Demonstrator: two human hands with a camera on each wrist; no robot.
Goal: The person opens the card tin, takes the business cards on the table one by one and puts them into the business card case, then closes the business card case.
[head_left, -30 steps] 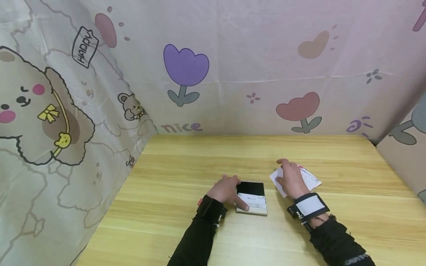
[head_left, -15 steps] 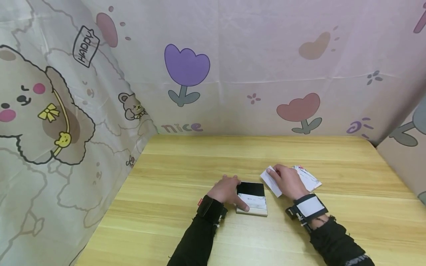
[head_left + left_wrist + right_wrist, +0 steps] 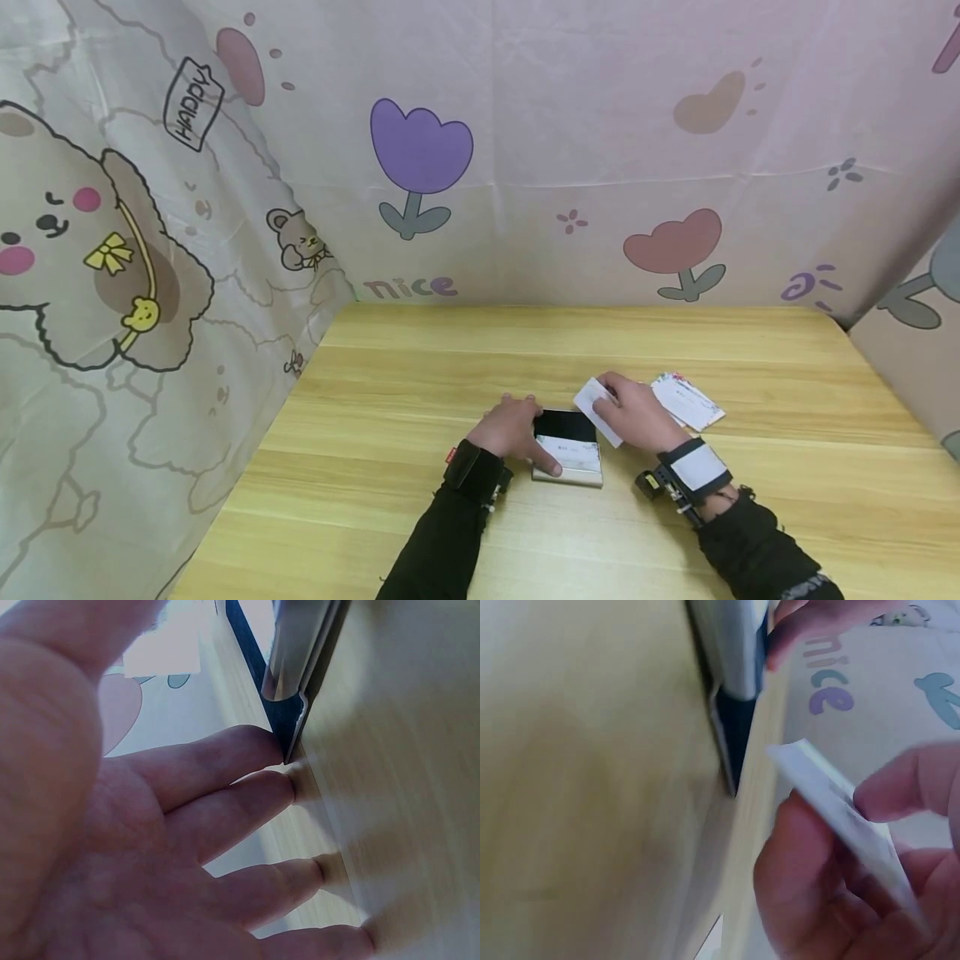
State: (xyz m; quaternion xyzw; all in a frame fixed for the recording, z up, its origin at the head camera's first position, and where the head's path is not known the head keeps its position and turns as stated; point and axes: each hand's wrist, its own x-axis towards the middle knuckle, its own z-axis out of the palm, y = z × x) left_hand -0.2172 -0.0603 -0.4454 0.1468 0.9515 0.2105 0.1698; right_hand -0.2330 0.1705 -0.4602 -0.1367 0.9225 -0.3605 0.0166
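A flat metal business card case [image 3: 577, 478], black inside its upper part, lies on the table with a white printed card [image 3: 581, 454] in it. My left hand [image 3: 510, 427] is at its left side, thumb resting on the front part. In the left wrist view, the fingers [image 3: 247, 810] are fairly straight and spread, the index fingertip touching the corner of the case [image 3: 292, 675]. My right hand [image 3: 641, 417] pinches a white card [image 3: 596, 408] between thumb and fingers. The right wrist view has this card [image 3: 847, 825] tilted, apart from the case [image 3: 736, 735].
Several printed white cards [image 3: 692, 403] lie overlapped on the wooden table [image 3: 420, 367], behind and right of my right hand. A patterned cloth [image 3: 525, 100] hangs along the table's far edge, and another [image 3: 247, 400] on the left.
My right hand has picked a white card up from the loose cards and carried it left, close to the case. The left hand and the case have not moved.
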